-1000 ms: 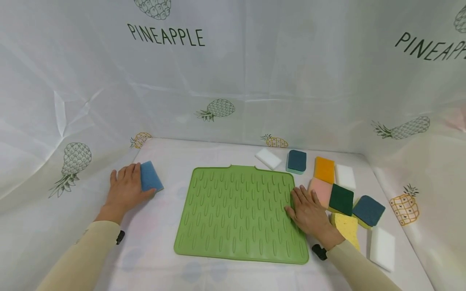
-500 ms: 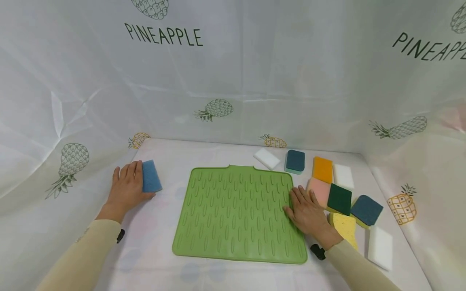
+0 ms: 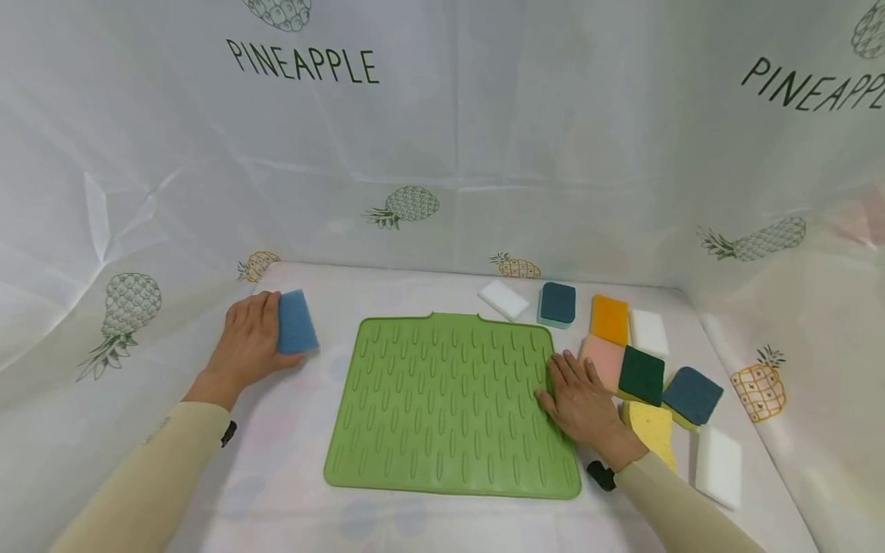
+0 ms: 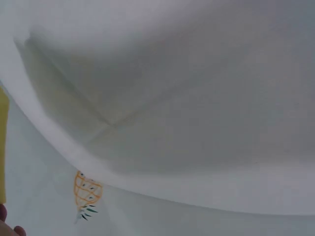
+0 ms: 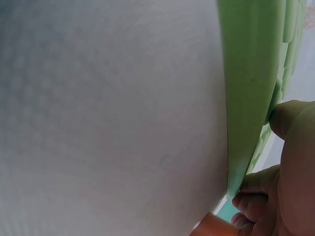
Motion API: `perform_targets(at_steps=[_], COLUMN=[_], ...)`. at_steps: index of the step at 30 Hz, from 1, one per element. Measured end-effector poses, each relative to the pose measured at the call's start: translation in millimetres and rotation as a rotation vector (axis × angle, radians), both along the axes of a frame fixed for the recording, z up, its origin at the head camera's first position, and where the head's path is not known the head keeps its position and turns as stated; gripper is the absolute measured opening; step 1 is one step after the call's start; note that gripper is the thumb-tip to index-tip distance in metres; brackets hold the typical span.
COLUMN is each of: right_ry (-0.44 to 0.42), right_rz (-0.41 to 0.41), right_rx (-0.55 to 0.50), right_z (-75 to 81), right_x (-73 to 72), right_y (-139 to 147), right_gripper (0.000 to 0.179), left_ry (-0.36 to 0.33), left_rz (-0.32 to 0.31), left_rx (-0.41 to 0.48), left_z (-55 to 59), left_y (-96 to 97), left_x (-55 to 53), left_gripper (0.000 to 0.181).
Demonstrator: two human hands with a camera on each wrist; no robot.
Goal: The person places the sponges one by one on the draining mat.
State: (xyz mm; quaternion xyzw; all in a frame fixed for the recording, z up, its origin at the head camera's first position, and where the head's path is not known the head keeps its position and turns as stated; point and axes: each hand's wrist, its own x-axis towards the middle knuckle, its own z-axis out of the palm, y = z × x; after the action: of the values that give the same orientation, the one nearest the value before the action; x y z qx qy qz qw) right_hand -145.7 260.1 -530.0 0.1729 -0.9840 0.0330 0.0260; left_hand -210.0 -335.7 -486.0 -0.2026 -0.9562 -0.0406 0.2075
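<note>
My left hand (image 3: 249,342) grips a blue-topped sponge (image 3: 297,322) between thumb and fingers, at the left of the table. In the left wrist view a yellow strip (image 4: 3,147) shows at the left edge above my fingertips; it looks like the sponge's other side. A green ridged mat (image 3: 449,407) lies flat in the middle, apart from that sponge. My right hand (image 3: 581,399) rests with its fingers extended on the mat's right edge, seen close up in the right wrist view beside the mat's green rim (image 5: 251,73). A pink sponge (image 3: 603,361) lies just beyond these fingers.
Several sponges lie right of the mat: orange (image 3: 610,319), dark green (image 3: 641,375), dark blue (image 3: 693,394), yellow (image 3: 650,426) and white (image 3: 719,467). A white block (image 3: 504,299) and a dark-topped sponge (image 3: 557,303) sit behind it. White pineapple-print cloth (image 3: 415,138) walls the back and sides.
My left hand has moved a little to the right and farther back with the blue-topped sponge. The right hand keeps its place on the mat. The head view has shifted slightly.
</note>
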Motion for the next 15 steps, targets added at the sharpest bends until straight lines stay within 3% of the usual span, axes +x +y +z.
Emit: perform_targets(at_steps=[9, 15], right_ry=[-0.007, -0.008], right_rz=[0.002, 0.001], right_rx=[0.002, 0.002], right_z=[0.6, 0.4], right_x=[-0.8, -0.3], right_y=[0, 0], right_gripper=[0.071, 0.070], left_ry=[-0.177, -0.319], left_rz=[-0.089, -0.171], left_rx=[-0.070, -0.114], left_z=[20.9, 24.7], left_y=[25.3, 53.9], left_x=[-7.0, -11.3], left_gripper=[0.125, 0.119])
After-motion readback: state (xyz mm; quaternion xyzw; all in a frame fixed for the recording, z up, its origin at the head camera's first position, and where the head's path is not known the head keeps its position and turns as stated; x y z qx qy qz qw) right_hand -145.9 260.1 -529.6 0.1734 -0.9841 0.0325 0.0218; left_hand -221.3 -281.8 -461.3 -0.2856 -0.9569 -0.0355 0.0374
